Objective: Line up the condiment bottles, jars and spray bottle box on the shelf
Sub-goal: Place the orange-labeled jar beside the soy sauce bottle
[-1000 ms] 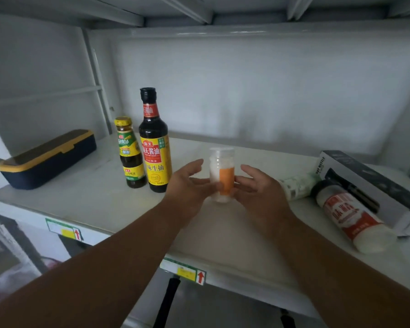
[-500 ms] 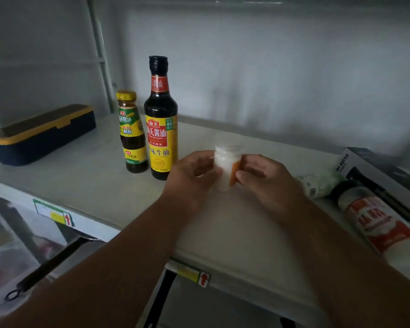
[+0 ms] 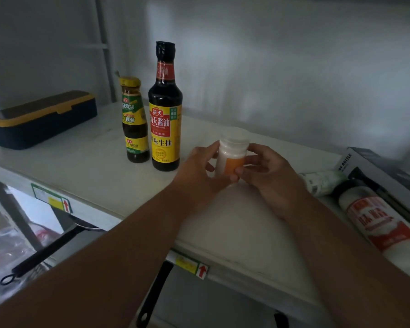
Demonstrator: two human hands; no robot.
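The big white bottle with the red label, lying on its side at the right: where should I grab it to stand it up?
Grip the white bottle around its middle, coming down from above, fingers across the round body. It lies flat with its dark cap end pointing back toward the box, so the body is the open part. This is a judgement; the near end runs out of view.

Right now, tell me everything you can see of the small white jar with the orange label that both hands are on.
The small white jar looks like translucent plastic, with a clear or whitish lid on top and an orange label low on its front. It stands upright just right of the tall soy sauce bottle, apart from it. The left hand and right hand hold it from either side, fingertips on its body. Whether its base rests on the shelf is hidden. Its contents cannot be made out.
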